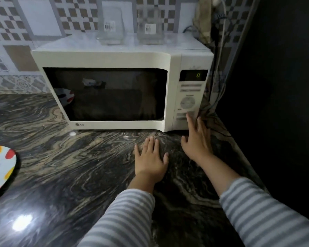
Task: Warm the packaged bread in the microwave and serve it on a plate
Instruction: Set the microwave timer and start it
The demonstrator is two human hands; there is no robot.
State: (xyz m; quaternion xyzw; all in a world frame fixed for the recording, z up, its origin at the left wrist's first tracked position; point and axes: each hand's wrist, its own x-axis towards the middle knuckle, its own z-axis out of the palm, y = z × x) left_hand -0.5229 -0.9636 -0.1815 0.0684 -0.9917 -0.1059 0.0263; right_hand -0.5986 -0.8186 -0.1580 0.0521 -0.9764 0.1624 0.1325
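Note:
A white microwave [114, 59] stands at the back of the dark marble counter [70, 166], its door closed and its window dark. Its display [194, 75] reads 0. My right hand [197, 139] reaches up to the control panel, the index fingertip touching a button [189, 114] in the lower rows. My left hand [151, 157] rests flat on the counter in front of the microwave, fingers straight. A white plate [0, 170] with red and yellow spots lies at the left edge. The packaged bread is not visible.
Two clear glass containers [111, 25] [150, 27] stand on top of the microwave. Cables [219, 50] hang down at its right side. A dark wall [275, 86] closes off the right. A patterned tile wall runs behind.

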